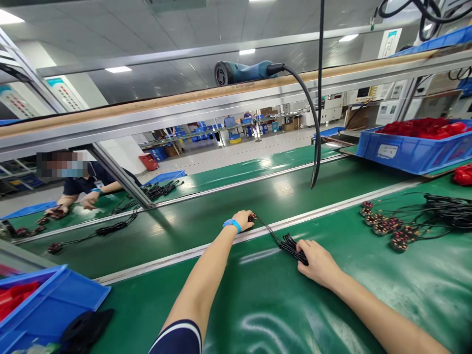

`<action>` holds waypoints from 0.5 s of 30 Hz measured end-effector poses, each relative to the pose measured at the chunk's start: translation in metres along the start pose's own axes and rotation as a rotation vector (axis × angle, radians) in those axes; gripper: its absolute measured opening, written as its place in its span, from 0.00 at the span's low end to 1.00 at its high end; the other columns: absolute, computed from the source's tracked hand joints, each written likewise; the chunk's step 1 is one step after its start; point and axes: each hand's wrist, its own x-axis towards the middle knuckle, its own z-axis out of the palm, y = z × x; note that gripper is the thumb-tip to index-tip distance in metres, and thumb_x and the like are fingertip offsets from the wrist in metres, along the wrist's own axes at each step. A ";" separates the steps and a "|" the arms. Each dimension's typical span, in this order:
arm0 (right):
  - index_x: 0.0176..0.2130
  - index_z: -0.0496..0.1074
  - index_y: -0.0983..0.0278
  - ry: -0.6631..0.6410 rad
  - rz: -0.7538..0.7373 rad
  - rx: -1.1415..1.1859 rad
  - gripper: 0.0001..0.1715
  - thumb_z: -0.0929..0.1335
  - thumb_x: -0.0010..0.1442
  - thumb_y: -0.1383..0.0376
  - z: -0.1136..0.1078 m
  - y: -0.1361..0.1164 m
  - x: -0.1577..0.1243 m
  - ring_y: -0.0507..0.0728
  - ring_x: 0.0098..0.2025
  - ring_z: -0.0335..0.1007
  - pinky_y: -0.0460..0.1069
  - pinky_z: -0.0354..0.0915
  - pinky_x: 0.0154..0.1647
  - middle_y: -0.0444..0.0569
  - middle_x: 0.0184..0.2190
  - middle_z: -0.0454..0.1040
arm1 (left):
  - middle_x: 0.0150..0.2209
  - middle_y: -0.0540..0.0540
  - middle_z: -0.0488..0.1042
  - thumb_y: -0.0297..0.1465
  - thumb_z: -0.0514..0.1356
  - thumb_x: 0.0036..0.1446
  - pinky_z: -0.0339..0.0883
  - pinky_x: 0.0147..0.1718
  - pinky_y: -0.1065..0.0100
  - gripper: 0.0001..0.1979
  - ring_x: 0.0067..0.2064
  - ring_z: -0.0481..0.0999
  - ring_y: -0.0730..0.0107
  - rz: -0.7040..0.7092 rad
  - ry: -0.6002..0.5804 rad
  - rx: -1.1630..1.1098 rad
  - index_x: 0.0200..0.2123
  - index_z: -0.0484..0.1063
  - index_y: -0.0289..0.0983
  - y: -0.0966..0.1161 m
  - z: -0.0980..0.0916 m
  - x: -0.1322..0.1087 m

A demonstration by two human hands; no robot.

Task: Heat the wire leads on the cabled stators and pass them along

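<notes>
My right hand (315, 260) is closed around one end of a black cable bundle (288, 244) above the green bench mat (273, 305). From the bundle, thin black leads run up and left to my left hand (243, 221), which wears a blue wristband. Its fingers are closed on a small round part with copper-coloured bits, mostly hidden by the hand, over the conveyor belt's near edge. To the right lie several round parts with copper-coloured dots (383, 223), wired to coiled black cables (450, 211).
A blue bin of red parts (394, 150) stands at the right; another blue bin (47, 305) sits lower left beside a black object (86, 329). A teal power tool (245, 73) rests on the overhead shelf, its cord hanging down. Across the belt (206, 216), a co-worker (92, 182) handles similar parts.
</notes>
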 end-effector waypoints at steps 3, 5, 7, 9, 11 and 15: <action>0.40 0.64 0.61 -0.033 0.068 0.001 0.13 0.64 0.52 0.68 -0.018 0.032 -0.001 0.57 0.36 0.68 0.50 0.58 0.36 0.46 0.36 0.72 | 0.47 0.42 0.73 0.37 0.63 0.64 0.72 0.49 0.54 0.15 0.47 0.74 0.61 0.010 0.021 0.005 0.49 0.71 0.34 0.013 -0.008 -0.021; 0.40 0.65 0.60 -0.050 0.114 0.007 0.13 0.65 0.51 0.67 -0.034 0.060 -0.003 0.56 0.34 0.68 0.49 0.57 0.33 0.45 0.35 0.72 | 0.45 0.42 0.74 0.35 0.65 0.60 0.71 0.49 0.56 0.16 0.47 0.75 0.60 0.023 0.049 -0.016 0.49 0.71 0.34 0.025 -0.005 -0.047; 0.38 0.66 0.59 -0.073 0.123 0.008 0.12 0.66 0.50 0.65 -0.048 0.087 -0.005 0.56 0.33 0.68 0.48 0.58 0.32 0.43 0.34 0.73 | 0.45 0.43 0.75 0.33 0.68 0.56 0.70 0.48 0.60 0.18 0.47 0.75 0.59 0.036 0.066 -0.055 0.49 0.72 0.36 0.041 0.004 -0.081; 0.37 0.67 0.58 -0.103 0.099 0.021 0.12 0.66 0.49 0.64 -0.059 0.107 -0.007 0.56 0.31 0.68 0.49 0.60 0.32 0.43 0.32 0.73 | 0.44 0.45 0.75 0.34 0.69 0.53 0.70 0.46 0.63 0.19 0.46 0.76 0.58 0.040 0.059 -0.099 0.48 0.73 0.38 0.059 0.017 -0.115; 0.36 0.69 0.58 -0.137 0.071 0.046 0.12 0.66 0.48 0.62 -0.067 0.121 -0.010 0.56 0.29 0.67 0.49 0.61 0.30 0.43 0.29 0.72 | 0.43 0.45 0.75 0.35 0.70 0.53 0.71 0.44 0.63 0.19 0.45 0.77 0.57 0.023 0.043 -0.142 0.48 0.73 0.39 0.075 0.029 -0.147; 0.36 0.72 0.58 -0.184 0.006 0.143 0.15 0.68 0.49 0.53 -0.076 0.132 -0.014 0.56 0.24 0.65 0.50 0.61 0.27 0.43 0.24 0.71 | 0.44 0.46 0.75 0.36 0.69 0.54 0.71 0.43 0.63 0.20 0.45 0.77 0.58 -0.049 0.022 -0.220 0.49 0.72 0.39 0.096 0.042 -0.191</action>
